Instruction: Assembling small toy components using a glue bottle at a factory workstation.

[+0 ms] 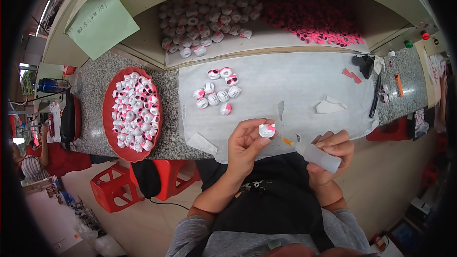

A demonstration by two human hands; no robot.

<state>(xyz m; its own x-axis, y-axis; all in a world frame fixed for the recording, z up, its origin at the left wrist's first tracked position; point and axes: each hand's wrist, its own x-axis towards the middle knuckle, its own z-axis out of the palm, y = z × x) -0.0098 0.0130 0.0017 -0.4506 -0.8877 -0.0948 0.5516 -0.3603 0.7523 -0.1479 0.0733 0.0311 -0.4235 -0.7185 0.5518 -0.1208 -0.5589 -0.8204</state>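
Note:
Between its thumb and fingers, my left hand [243,145] holds a small white bead-like figure [266,131] with a pink patch. My right hand [335,146] is wrapped round a translucent squeeze bottle [322,157], tilted so that its orange needle tip [286,141] points at the figure; whether the tip touches it I cannot tell. Both hands are over the near edge of the white paper sheet [281,81]. Beyond my left hand, several similar white figures [223,96] stand on the sheet, a few bearing pink and black pieces.
A red scalloped dish [108,126] full of figures stands left. On the back shelf are piles of white figures [204,16] and pink-black pieces [323,24]. At right lie a black cloth [363,65], a black pen-like tool [375,96] and an orange stick [399,85]. Red stools [112,188] stand below left.

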